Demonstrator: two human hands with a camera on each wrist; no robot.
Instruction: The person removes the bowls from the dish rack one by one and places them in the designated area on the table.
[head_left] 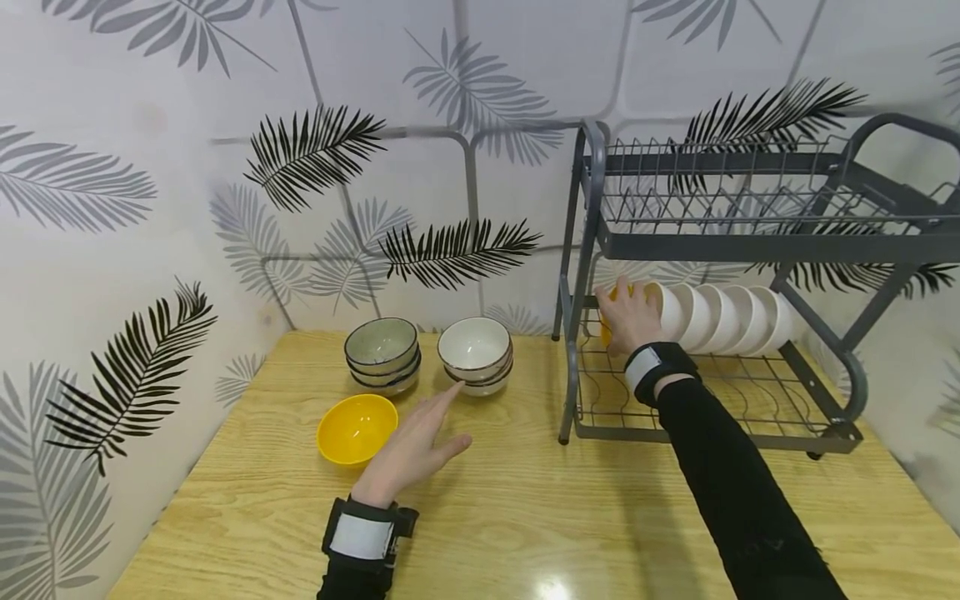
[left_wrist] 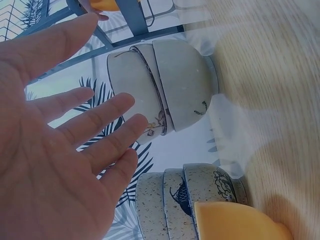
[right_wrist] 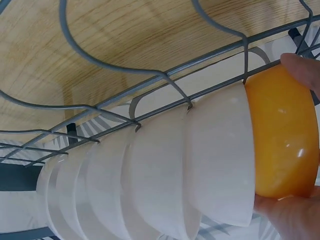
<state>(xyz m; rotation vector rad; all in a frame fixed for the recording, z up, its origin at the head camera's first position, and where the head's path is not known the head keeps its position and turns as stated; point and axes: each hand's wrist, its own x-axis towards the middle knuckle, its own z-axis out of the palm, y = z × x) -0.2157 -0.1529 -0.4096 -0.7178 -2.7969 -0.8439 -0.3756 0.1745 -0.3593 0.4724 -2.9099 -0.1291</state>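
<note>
Nearest at left, the left hand (head_left: 411, 450) hangs above the table (head_left: 487, 533), fingers extended and holding nothing, just right of a loose yellow bowl (head_left: 357, 429). Farther back stand a speckled stack (head_left: 382, 354) and, to its right, a cream stack (head_left: 476, 350). At right, in the lower tier of the rack (head_left: 750, 248), the racked yellow bowl (right_wrist: 282, 135) stands on edge, heading a row of white bowls (head_left: 723, 321) that runs left to right. The right hand (head_left: 632, 318) grips it between thumb and fingers; the left is well apart.
</note>
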